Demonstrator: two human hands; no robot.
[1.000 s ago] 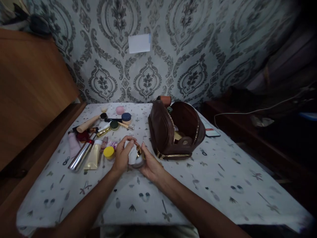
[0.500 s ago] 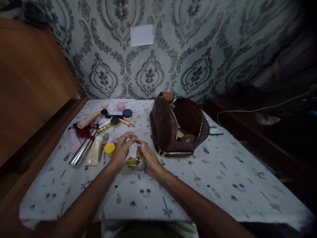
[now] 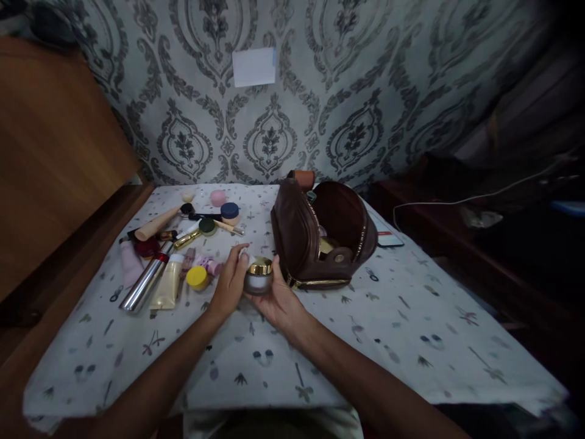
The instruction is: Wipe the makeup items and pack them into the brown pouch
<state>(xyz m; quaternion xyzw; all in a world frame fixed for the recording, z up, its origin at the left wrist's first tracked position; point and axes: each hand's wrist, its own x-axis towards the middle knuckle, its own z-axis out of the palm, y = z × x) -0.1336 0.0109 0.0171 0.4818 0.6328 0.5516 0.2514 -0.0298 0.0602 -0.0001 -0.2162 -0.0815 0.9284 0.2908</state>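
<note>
A cosmetic jar [image 3: 258,283] with a shiny gold lid and a frosted body is held upright above the table, its lid on. My right hand [image 3: 282,305] wraps round it from the right and below, the thumb along its side. My left hand [image 3: 228,285] is closed at the jar's left side, pinching a small white piece that looks like tissue [image 3: 250,260] against the lid's edge. Just right of the hands stands a brown cosmetic bag [image 3: 292,231], unzipped and gaping, with a few items partly visible inside.
Left of my hands lie a yellow-lidded pot [image 3: 197,278], a cream tube [image 3: 167,286], a silver bottle [image 3: 144,283], a blue-lidded jar [image 3: 230,213], brushes and several other cosmetics. A phone-like flat object [image 3: 390,239] lies behind the bag. A wooden panel [image 3: 59,140] borders the left.
The jar has turned from tilted to upright. My right hand has shifted lower around it, and my left hand has moved to its left side. The view has shifted slightly.
</note>
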